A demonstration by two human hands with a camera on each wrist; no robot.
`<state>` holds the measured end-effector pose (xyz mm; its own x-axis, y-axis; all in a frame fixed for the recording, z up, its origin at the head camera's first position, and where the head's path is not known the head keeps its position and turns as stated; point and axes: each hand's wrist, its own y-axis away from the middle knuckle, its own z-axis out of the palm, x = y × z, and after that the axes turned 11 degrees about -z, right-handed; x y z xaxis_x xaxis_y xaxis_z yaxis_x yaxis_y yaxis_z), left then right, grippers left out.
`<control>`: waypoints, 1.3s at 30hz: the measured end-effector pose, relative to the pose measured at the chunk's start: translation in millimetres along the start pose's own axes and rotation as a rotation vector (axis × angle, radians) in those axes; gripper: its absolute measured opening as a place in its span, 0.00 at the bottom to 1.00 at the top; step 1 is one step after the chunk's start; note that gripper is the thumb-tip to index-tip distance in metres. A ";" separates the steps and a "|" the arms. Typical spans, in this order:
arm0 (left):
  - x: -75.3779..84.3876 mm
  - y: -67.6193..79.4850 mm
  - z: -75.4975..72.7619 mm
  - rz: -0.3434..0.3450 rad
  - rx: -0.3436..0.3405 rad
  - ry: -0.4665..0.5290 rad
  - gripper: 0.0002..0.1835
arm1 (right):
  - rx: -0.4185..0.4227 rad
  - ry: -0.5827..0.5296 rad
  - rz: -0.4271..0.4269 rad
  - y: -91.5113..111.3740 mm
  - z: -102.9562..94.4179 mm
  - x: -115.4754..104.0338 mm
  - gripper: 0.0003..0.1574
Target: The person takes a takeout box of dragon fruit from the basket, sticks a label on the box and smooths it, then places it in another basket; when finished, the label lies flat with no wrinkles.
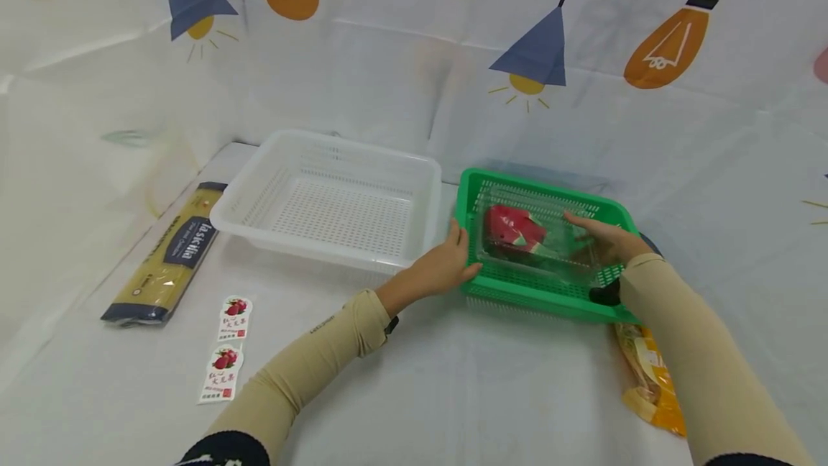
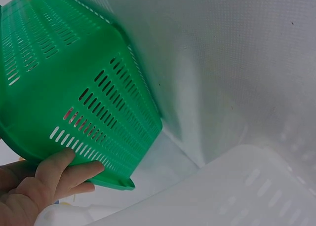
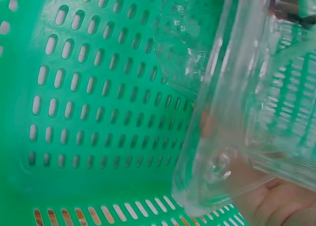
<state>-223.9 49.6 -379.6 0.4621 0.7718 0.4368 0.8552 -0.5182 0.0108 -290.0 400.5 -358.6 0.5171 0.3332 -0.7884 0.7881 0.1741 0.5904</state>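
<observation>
Gripping clear plastic box [image 1: 558,254] at its right end with right hand [image 1: 611,241], thumb on top edge, fingers visible through plastic; spread only as wide as box. Holding box within green basket [image 1: 537,298]; can't tell if touching basket floor. Seeing red item [image 1: 511,227] inside, toward box's left end. Holding green basket's left end with left hand [image 1: 436,266], thumb over rim, fingers along outer wall, nearly closed around it. Also seeing white basket [image 1: 323,252] just left of green one, gold pack [image 1: 152,261] and two printed labels [image 1: 223,362] farther left on table [image 1: 414,387], orange packet [image 1: 652,383] near green basket's front right corner, partly hidden by right sleeve [image 1: 698,351].
</observation>
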 end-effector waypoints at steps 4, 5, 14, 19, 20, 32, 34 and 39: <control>0.6 0.0 0.2 -0.001 -0.002 0.000 0.37 | 0.000 -0.010 -0.012 -1.1 -0.6 2.6 0.63; 0.8 0.0 0.2 -0.003 -0.003 -0.001 0.37 | -0.001 -0.011 -0.016 -1.0 -0.3 2.9 0.63; 0.8 1.8 0.0 -0.005 -0.001 -0.002 0.37 | -0.026 -0.007 -0.036 1.9 4.2 -1.5 0.65; 1.8 2.2 -0.6 -0.014 -0.010 0.009 0.37 | -0.025 -0.015 -0.046 2.5 5.3 -4.5 0.64; 2.0 2.1 -0.7 -0.015 -0.012 0.009 0.37 | -0.021 -0.016 -0.051 2.4 5.3 -4.8 0.63; 2.8 1.5 -2.5 -0.014 -0.003 -0.023 0.37 | 0.010 0.049 -0.137 2.5 6.9 -7.7 0.60; 2.8 1.3 -2.6 -0.018 -0.007 -0.020 0.37 | 0.019 0.056 -0.152 2.8 8.1 -8.4 0.61; 2.3 0.7 -2.4 -0.029 -0.015 -0.004 0.37 | 0.018 0.080 -0.164 2.8 9.8 -10.6 0.60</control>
<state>-222.8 50.2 -376.4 0.4377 0.7881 0.4329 0.8648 -0.5007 0.0370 -290.0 388.4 -350.3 0.3540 0.3743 -0.8571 0.8657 0.2156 0.4517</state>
